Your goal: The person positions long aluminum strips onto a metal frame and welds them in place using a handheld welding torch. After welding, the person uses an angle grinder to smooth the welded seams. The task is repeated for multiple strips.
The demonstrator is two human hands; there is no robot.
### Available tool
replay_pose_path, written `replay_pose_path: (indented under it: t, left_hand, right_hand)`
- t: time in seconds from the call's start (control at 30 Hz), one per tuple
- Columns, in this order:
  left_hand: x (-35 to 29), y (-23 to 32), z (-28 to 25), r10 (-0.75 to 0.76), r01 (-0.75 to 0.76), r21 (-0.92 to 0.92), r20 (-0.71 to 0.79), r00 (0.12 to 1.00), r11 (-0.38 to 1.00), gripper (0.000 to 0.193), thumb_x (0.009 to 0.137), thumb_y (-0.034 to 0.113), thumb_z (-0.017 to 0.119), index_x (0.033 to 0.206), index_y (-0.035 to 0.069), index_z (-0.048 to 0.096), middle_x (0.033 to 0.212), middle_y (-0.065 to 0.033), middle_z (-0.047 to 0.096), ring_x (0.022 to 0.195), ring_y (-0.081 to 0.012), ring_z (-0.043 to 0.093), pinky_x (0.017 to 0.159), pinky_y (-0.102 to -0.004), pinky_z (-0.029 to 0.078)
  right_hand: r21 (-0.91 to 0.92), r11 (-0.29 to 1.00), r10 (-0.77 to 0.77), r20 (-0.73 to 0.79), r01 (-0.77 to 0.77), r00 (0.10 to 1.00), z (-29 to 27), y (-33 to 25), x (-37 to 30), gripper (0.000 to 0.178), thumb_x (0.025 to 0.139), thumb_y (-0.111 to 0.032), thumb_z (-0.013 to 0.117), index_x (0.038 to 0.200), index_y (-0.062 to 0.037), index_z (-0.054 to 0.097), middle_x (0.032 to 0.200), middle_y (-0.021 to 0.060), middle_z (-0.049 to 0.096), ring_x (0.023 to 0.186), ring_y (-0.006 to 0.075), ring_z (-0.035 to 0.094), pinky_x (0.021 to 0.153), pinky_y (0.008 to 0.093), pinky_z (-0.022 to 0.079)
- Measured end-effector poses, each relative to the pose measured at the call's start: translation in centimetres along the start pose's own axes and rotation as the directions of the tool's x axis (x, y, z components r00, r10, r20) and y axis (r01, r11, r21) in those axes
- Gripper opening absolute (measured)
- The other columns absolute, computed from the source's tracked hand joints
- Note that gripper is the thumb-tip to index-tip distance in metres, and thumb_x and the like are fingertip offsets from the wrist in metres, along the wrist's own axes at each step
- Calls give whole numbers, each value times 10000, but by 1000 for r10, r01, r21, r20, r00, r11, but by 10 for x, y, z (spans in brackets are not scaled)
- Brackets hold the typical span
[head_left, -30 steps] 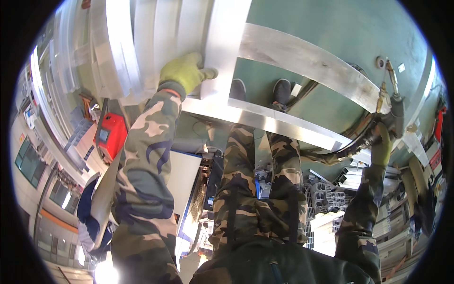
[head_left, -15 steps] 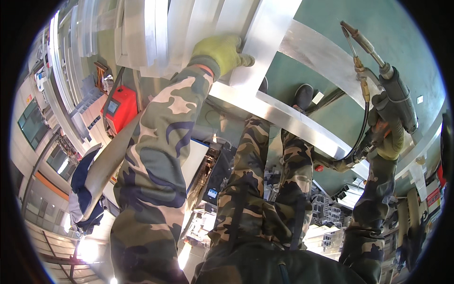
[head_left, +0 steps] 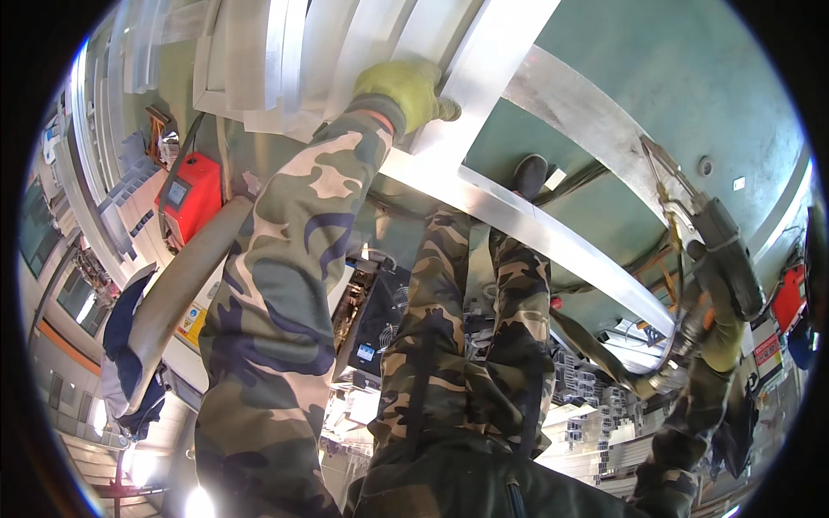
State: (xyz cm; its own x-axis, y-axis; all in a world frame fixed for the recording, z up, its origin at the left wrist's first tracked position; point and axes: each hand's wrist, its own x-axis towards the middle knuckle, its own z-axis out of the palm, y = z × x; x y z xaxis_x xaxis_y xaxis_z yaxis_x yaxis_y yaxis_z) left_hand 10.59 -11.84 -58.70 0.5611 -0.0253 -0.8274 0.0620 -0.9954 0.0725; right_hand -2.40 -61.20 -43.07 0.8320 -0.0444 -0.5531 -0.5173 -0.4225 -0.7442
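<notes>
My left hand, in a yellow-green glove, presses flat on an upright aluminium bar of a metal frame lying on the green floor. My right hand, also gloved, grips a dark gun-shaped tool with a thin nozzle pointing up toward a diagonal frame bar. A hose runs from the tool down past my wrist. My camouflage-clad legs and a dark boot stand by a long cross bar.
A stack of aluminium profiles lies at the upper left. A red box-shaped machine stands at the left beside a thick grey pipe. Racks of metal parts fill the lower middle. Another red object sits at the far right.
My left hand slid further along the upright bar. My right hand raised the tool, then brought it down and to the right. The whole view has shifted.
</notes>
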Motion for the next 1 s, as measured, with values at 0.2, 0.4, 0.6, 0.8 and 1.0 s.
replay_pose_path:
  t: [0.2,0.4,0.6,0.8,1.0]
  left_hand:
    - [-4,-11,2,-6,6,5,-14,1000,1000,694,837,626,768,1274,93,690,1214,-136,741,1129,-321,695,992,-429,534]
    - [-5,-6,-6,-11,11,71,0,1000,997,703,834,626,769,1282,90,697,1213,-133,743,1138,-326,697,993,-435,538]
    - [0,-1,-1,42,-40,91,-27,999,995,690,836,624,766,1269,91,702,1207,-133,743,1127,-326,699,978,-439,544]
    - [-2,-3,-8,75,-72,137,-19,997,988,652,861,614,746,1255,97,705,1198,-119,744,1111,-323,703,955,-447,553]
    - [-8,-6,-10,39,-42,144,22,999,989,647,887,614,719,1268,92,698,1224,-121,737,1122,-323,702,961,-447,555]
  right_hand:
    - [-168,980,152,283,-107,947,6,-82,66,228,956,-85,690,1146,37,724,1046,105,748,828,162,682,787,303,538]
    - [-246,857,-236,593,452,770,100,-89,110,259,867,-99,788,1099,3,734,930,89,765,806,159,723,712,294,582]
    - [-185,953,-83,602,239,794,163,-76,122,325,835,-151,838,1118,-25,741,933,83,770,797,154,718,724,302,581]
    - [-284,912,-52,633,295,772,192,-63,134,319,841,-157,845,1115,-31,741,919,91,772,784,169,717,749,312,576]
    - [-95,940,-171,700,329,693,212,-46,140,305,855,-158,835,1114,-29,738,938,116,776,797,199,734,752,327,584]
